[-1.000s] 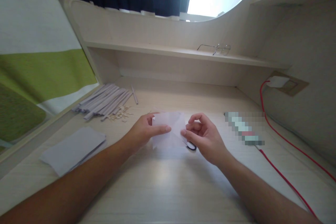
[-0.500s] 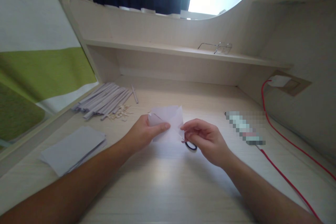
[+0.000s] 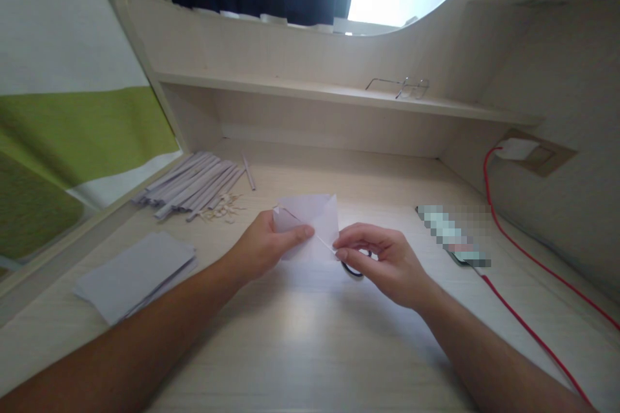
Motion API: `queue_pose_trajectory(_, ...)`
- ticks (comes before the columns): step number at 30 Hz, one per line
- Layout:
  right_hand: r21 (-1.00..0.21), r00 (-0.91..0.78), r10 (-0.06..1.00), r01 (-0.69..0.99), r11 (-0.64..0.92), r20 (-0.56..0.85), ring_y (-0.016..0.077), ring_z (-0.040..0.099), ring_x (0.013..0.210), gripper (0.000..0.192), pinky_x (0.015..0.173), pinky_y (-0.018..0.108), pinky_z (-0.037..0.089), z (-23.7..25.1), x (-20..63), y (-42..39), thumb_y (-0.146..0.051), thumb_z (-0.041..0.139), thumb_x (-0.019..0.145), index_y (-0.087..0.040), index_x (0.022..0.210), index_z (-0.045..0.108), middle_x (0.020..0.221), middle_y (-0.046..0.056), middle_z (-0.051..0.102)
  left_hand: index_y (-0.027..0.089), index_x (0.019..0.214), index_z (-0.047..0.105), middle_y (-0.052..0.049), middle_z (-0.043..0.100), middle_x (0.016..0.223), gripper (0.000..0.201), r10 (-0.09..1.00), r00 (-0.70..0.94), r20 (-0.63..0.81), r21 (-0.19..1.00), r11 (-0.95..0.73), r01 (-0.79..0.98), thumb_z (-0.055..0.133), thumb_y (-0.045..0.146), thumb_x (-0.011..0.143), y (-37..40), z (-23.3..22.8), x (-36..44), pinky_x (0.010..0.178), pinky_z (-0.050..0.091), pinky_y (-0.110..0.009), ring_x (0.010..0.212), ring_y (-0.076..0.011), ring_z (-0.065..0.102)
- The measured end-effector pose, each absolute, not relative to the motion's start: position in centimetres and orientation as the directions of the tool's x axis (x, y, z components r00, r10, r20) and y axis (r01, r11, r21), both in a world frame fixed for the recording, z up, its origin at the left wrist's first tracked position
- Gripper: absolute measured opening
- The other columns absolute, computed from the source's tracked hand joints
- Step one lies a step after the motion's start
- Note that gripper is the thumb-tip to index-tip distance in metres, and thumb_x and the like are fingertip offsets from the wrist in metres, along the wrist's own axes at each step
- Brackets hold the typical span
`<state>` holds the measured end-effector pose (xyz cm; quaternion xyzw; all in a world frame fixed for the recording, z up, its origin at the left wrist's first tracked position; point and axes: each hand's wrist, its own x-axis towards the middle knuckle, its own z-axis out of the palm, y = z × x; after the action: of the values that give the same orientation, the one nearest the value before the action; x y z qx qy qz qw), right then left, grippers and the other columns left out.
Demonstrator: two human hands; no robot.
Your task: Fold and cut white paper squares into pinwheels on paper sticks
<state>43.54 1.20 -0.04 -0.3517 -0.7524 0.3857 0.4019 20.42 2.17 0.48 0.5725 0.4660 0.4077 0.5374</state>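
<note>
right, two hands on one folded white paper [image 3: 310, 224], held just above the desk [image 3: 310, 348]. the left hand [image 3: 264, 248] pinches its left side, thumb on top, fingers tucked behind. the right hand [image 3: 382, 261] nips the lower right corner between thumb and forefinger. just under the right fingertips, one dark ring-shaped thing [image 3: 352, 269], mostly hidden, can't tell what it is. well left of the left fingers, one stack of white sheets [image 3: 135, 274]; beyond them, one bundle of paper strips [image 3: 191, 186]. right of the right hand, one red cable [image 3: 523, 258]. one pair of glasses [image 3: 400, 86] on the shelf.
</note>
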Motion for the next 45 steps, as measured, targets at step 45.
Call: queue_pose_trajectory(45,-0.919,-0.346,0.894,0.168,0.357,0.284,0.0164,0.064,0.074,0.002,0.067,0.030,0.051,-0.73,43.32,1.40,-0.021,0.073,0.086,-0.020,0.087,0.073,0.081,0.003,0.071,0.014,0.073,0.071,0.000,0.065,0.067,0.029,0.976,0.219,-0.005,0.989,-0.027,0.143,0.077,0.042,0.071,1.93,0.28,20.77,0.055,0.043,-0.023,0.060,-0.0130,0.056)
